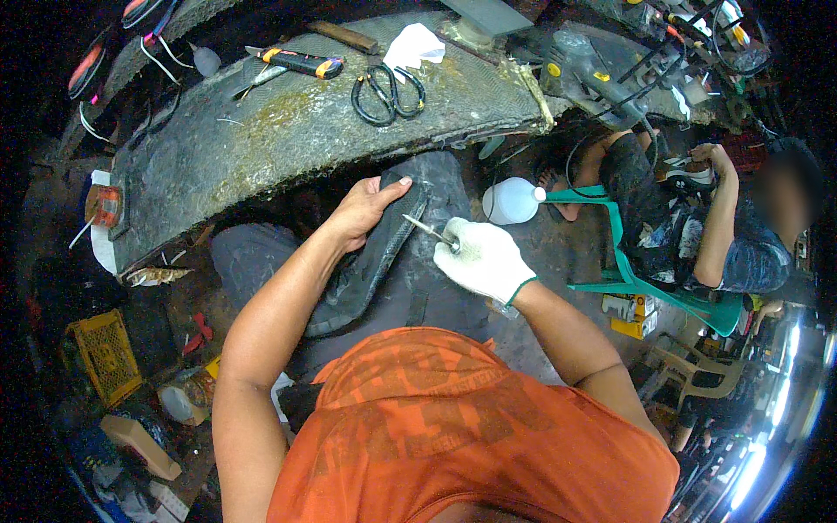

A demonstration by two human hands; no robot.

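My bare left hand (366,209) grips a black shoe (370,261) at its upper end, thumb on top. The shoe lies tilted across my lap, its edge facing right. A white knitted glove with a green cuff covers my right hand (484,261), which is closed around a thin pointed metal tool like an awl (425,227). Its tip points up and left, close to the shoe's edge; I cannot tell whether it touches. The tool's handle is mostly hidden in the glove.
Ahead, a worn workbench (253,161) carries black-handled scissors (386,94), a utility knife (301,63) and white crumpled paper (417,45). A white jug (513,201) stands right of my knees. Another person (741,227) sits on a green plastic chair (617,235). A yellow crate (105,357) is at left.
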